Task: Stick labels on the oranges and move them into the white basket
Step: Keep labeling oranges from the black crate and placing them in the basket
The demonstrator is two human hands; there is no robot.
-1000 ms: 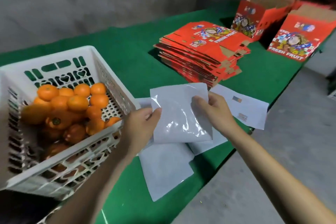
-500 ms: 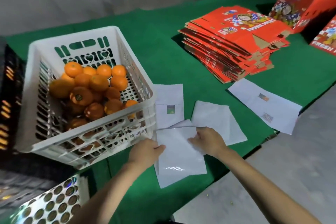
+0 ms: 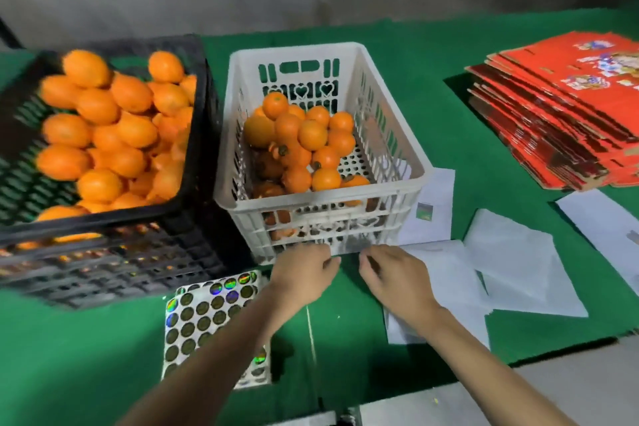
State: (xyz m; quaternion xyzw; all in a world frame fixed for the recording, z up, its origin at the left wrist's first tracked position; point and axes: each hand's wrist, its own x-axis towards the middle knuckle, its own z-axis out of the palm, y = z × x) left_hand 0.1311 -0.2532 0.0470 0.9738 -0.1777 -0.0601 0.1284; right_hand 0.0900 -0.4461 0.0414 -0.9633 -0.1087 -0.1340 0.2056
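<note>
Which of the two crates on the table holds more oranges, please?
The black crate on the left, heaped nearly to its rim; the white basket beside it is only part full.

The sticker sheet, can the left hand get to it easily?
Probably yes. The sticker sheet lies flat on the green table, right beside the left hand, with only that hand's own forearm over one edge and nothing else covering it.

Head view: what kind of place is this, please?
Probably a fruit packing area. A black crate full of oranges stands beside a white basket, a label sheet lies on the green table, and flattened red fruit cartons are stacked.
</note>
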